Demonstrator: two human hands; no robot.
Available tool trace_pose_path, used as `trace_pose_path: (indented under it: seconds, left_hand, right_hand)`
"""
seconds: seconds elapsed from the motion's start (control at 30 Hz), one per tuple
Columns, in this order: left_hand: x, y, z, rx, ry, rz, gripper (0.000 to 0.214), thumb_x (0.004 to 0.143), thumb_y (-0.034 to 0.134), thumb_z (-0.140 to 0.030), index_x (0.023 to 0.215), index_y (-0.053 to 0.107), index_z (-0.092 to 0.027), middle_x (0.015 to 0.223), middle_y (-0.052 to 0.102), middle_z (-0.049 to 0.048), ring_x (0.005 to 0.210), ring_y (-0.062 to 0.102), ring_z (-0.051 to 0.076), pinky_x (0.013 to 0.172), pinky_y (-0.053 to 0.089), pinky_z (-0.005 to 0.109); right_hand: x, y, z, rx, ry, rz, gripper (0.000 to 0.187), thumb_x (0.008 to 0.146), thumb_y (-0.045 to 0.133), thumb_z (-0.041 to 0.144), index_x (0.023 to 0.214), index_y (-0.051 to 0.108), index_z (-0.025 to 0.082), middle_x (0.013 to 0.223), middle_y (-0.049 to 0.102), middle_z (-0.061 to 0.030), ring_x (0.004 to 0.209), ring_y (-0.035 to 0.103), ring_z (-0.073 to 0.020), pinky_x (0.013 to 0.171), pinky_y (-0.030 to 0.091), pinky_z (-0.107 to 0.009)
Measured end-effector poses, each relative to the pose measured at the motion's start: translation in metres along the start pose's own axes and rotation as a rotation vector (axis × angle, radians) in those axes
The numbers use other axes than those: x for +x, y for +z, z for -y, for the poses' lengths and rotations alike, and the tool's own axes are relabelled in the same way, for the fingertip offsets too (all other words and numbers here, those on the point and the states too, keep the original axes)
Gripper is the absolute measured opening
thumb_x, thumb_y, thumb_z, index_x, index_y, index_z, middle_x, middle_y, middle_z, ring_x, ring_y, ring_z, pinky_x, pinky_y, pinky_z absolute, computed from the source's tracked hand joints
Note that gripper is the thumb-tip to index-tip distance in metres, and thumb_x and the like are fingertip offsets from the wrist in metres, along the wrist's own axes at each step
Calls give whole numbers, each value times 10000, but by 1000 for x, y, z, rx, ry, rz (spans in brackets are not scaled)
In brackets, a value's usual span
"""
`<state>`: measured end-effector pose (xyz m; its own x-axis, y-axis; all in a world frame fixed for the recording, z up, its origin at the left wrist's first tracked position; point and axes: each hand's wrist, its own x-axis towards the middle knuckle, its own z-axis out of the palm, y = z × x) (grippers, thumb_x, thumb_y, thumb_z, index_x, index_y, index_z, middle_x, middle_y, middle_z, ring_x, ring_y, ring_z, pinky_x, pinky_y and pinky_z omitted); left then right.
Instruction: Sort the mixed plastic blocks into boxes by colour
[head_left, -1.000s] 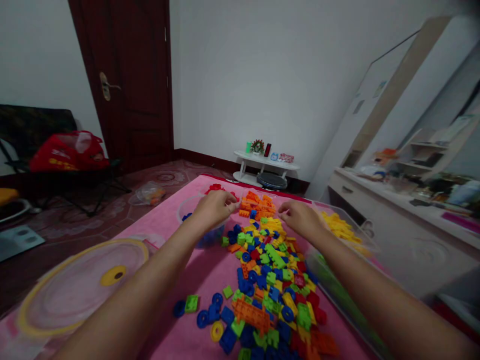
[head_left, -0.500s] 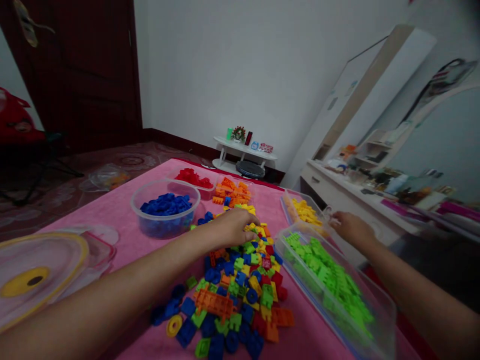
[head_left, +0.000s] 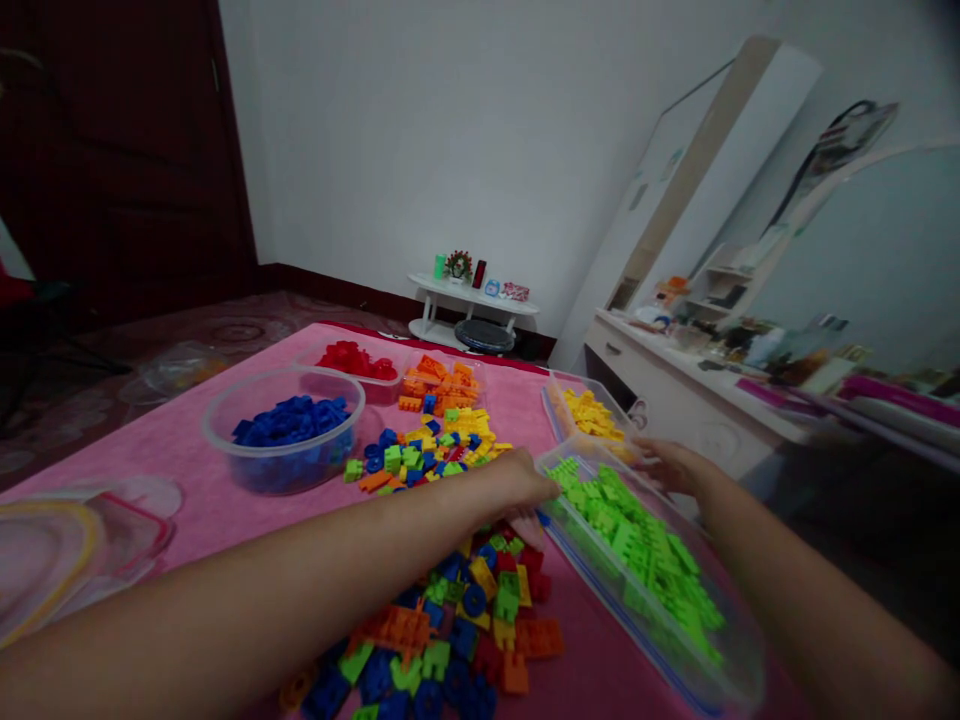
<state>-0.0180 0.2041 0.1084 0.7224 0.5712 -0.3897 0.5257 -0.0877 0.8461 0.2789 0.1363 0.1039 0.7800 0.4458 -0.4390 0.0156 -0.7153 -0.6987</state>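
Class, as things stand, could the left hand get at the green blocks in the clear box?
Probably yes: the left hand is right beside the box, whose top looks open above the green blocks. Only the low side wall seems in the way, and reaching over should work.

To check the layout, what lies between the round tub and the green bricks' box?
Head view: mixed bricks, and the left hand near the box.
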Motion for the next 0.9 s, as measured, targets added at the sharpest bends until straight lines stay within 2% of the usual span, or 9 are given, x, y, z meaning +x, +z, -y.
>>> trace_pose_path:
  seconds: [0.13,0.2,0.23,0.33,0.4,0.5,0.7,0.77,0.9]
  left_hand:
    - [2,6,0,171,2,36,319,788,555,-304,1028,608,-100,655,701,84,575,665,175,539,515,226]
    - [-1,3,1,254,39,39,303,819,493,-343,939,642,-108,667,700,90,591,666,182,554,520,247]
    - [-2,0,1,320,83,-24,315,827,466,-356,905,655,-116,699,703,99,630,671,193,582,526,267]
    - [-3,-12,6,592,289,-372,322,835,416,-323,867,685,-149,880,699,126,856,659,240,748,518,340]
    - [3,-20,12,735,409,-494,320,838,402,-277,909,693,-165,987,672,131,985,612,250,850,479,365]
    - [19,-26,23,849,441,-407,340,845,400,-286,1026,671,-189,1084,627,133,1081,549,259,913,437,405]
    - [37,-32,32,981,457,-77,413,805,446,-257,1188,571,-346,1372,467,56,1228,421,314,965,299,611]
    - [35,-35,34,982,470,-41,445,785,459,-224,1194,570,-357,1371,472,47,1185,474,298,974,304,588]
    - [26,-39,40,969,540,-34,456,723,533,-196,1135,612,-375,1297,545,9,1144,521,249,983,356,435]
  right_hand:
    - [-1,-20,-16,-292,-101,-81,429,741,582,555,851,569,140,686,637,-97,581,622,-195,530,509,-311]
    - [-13,-29,-31,-445,-183,-4,488,705,589,609,776,607,127,691,658,-119,635,641,-230,558,514,-325]
    - [-22,-33,-39,-472,-223,84,516,696,576,636,749,623,126,698,669,-122,664,649,-242,581,519,-325]
    - [-56,-38,-60,-434,-369,376,556,692,556,663,807,662,130,817,700,-111,818,660,-270,715,530,-327]
    - [-77,-37,-68,-421,-482,475,553,679,587,644,890,666,139,925,700,-99,927,641,-284,817,513,-340]
    - [-95,-33,-73,-424,-577,446,562,655,612,638,946,665,160,1015,686,-96,997,615,-300,901,481,-372]
    - [-102,-32,-81,-363,-588,414,563,682,574,641,980,669,172,1023,684,-105,1011,608,-322,914,475,-424]
    - [-103,-35,-87,-340,-587,398,543,702,561,626,1003,663,186,1071,670,-102,1049,596,-317,943,460,-416]
    - [-104,-44,-103,-342,-531,299,538,699,538,642,1008,664,220,1150,639,-103,1148,534,-342,997,421,-441]
